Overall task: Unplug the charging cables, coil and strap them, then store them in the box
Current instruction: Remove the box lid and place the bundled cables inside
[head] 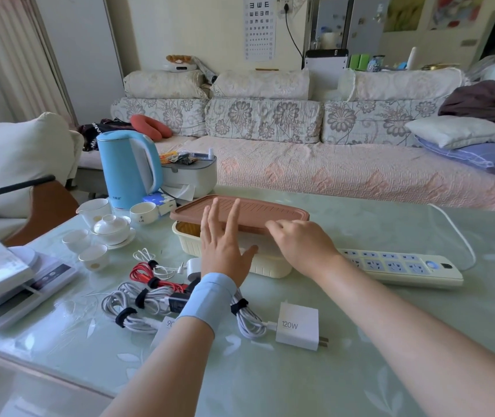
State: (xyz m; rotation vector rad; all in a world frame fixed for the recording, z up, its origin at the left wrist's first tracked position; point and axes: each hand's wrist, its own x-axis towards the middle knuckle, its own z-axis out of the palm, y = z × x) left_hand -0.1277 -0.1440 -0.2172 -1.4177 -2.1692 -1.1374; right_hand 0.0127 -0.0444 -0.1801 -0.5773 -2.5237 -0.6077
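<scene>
Both at lid: left hand flat, right hand gripping.

Mid-table: box, its lid lying askew on top and shifted to the far side; left hand before the box front, right hand on the lid's near edge. Power strip just right of the box; strapped cable bundles near-left of it, with a charger to their right, nearer the table's front. Tea set left of the box, kettle behind the tea set, scale at the table's left edge, sofa behind the table.
</scene>
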